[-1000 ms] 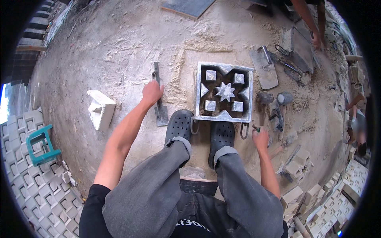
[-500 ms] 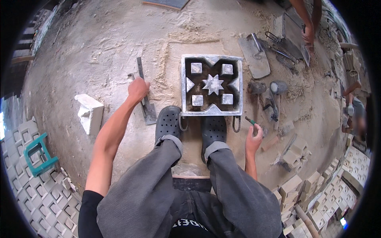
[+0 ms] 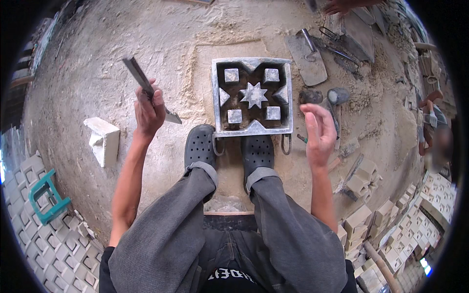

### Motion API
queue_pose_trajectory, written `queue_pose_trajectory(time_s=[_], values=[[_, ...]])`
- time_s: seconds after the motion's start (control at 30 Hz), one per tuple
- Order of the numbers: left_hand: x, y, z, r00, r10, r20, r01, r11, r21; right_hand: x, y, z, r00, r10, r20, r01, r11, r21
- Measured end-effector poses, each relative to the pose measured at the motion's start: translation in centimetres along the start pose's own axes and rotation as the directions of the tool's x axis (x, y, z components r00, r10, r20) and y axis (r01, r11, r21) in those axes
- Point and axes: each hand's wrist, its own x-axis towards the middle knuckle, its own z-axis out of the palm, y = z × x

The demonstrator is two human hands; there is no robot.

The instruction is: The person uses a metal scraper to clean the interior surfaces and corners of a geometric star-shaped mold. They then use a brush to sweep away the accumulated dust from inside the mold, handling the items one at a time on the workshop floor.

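Note:
My left hand (image 3: 149, 111) is raised over the floor at left, closed around a long dark metal bar (image 3: 138, 75) with a wider, flat lower end. My right hand (image 3: 320, 134) is held up at the right of the mould, fingers bent but apart from the thumb, with nothing visible in it. Beside its wrist side, a small green-handled tool (image 3: 302, 138) shows low down, partly hidden by the hand. Between the hands sits a square metal mould (image 3: 218, 128) with an eight-pointed star (image 3: 253, 95), four-sided blocks and triangular points inside. Wire loops (image 3: 287, 144) stick out at its near side.
My dark clogs (image 3: 200, 145) stand against the mould's near edge. A broken white block (image 3: 104, 140) lies left. At right are a trowel (image 3: 308, 61), a mallet (image 3: 337, 95) and cast blocks (image 3: 364, 178). Another person's hand (image 3: 337, 6) is at top right; a teal stool (image 3: 49, 197) stands far left.
My left hand has lifted the metal bar off the floor and tilted it. My right hand has let go of the green-handled tool and risen. The other person's hand has moved away upward.

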Motion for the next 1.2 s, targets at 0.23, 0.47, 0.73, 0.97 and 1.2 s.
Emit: queue_pose_trajectory(time_s=[0.23,0.47,0.73,0.97,1.2], values=[[7.8,9.5,-0.8,0.968,0.195,0.160,-0.120,0.914,-0.388,8.0,-11.6,5.6,0.769,-0.358,0.530,0.234,0.929,0.288],[14.0,16.1,0.1,0.826,0.378,0.418,-0.227,0.903,-0.366,14.0,-18.0,10.0,0.649,-0.547,0.528,-0.115,0.616,0.779],[9.5,18.5,4.7,0.860,0.422,0.286,-0.202,0.797,-0.569,5.3,-12.3,5.6,0.820,-0.533,0.211,0.068,0.456,0.887],[2.9,15.0,6.6,0.923,-0.346,0.167,0.369,0.674,-0.640,1.1,-12.1,6.4,0.962,-0.273,0.020,0.197,0.740,0.643],[-3.0,10.1,5.7,0.836,-0.208,0.507,0.255,0.967,-0.024,0.4,-8.3,7.1,0.977,-0.206,-0.047,0.189,0.757,0.626]])
